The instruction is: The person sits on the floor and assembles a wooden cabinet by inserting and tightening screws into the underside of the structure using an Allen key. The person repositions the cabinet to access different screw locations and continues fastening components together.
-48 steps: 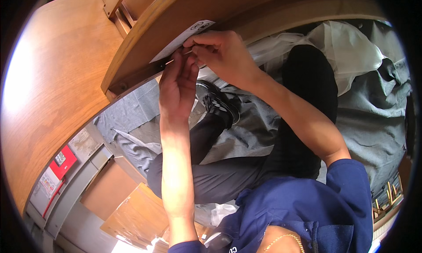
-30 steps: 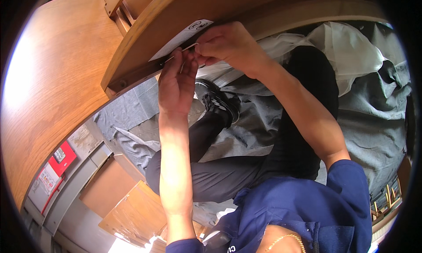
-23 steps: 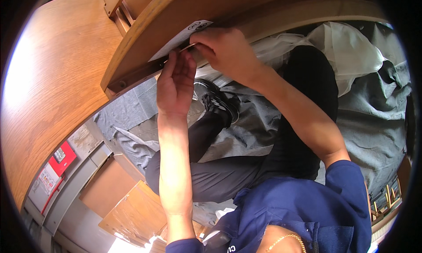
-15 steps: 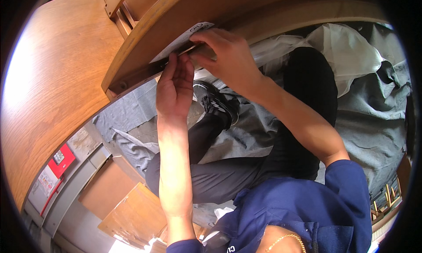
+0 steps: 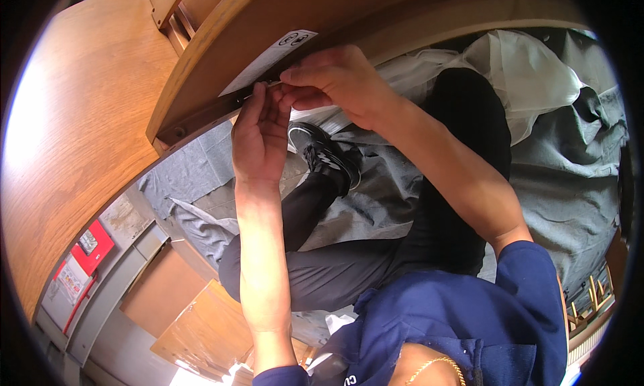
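Nearest to me, both forearms rise toward the wooden panel (image 5: 221, 44). My left hand (image 5: 260, 136) lies flat, fingers extended, fingertips touching the dark rail (image 5: 208, 112) along the panel's lower edge. My right hand (image 5: 335, 81) is pinched on something small at that rail, beside the white label (image 5: 268, 59); I cannot tell what it is. Risk, as I judge it: a loose pinch drops the small part onto the grey cloth (image 5: 376, 198) near the black shoe (image 5: 327, 156). Room is tight under the panel edge and open below; white plastic sheeting (image 5: 523, 77) lies farthest.
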A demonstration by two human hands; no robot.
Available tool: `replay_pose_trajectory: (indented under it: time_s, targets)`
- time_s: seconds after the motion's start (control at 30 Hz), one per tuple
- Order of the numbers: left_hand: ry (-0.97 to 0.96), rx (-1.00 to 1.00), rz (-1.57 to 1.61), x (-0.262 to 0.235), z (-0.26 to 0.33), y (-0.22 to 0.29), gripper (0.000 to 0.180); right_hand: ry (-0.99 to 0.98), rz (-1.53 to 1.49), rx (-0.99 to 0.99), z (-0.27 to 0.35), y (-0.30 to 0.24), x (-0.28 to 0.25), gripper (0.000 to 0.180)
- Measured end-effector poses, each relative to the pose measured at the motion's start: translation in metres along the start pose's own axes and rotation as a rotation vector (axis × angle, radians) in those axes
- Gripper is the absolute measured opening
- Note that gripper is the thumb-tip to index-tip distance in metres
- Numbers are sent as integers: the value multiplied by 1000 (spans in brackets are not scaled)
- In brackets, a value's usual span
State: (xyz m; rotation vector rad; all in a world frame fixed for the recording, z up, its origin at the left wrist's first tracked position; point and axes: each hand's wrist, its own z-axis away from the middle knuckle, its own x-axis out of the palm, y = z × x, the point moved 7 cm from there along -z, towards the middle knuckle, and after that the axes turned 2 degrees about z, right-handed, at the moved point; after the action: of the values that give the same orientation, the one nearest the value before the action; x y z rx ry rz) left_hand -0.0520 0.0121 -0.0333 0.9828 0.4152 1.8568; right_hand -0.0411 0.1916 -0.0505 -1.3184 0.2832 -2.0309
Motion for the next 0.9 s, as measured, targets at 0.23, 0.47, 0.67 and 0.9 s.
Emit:
replay_pose_trajectory:
  time_s: [0.23,0.47,0.67,0.9]
  targets:
    - [12,-32,8,-4,-1,-1,21,5,917,-728,9,-34,13,15]
    - [68,-46,30,-11,-5,-1,21,89,865,-716,13,-30,12,23]
    - [72,-4,-23,-11,-4,-3,20,-107,333,-94,2,-12,-4,35]
    - [69,-47,40,-4,-1,-2,18,42,1112,-841,7,-33,7,15]
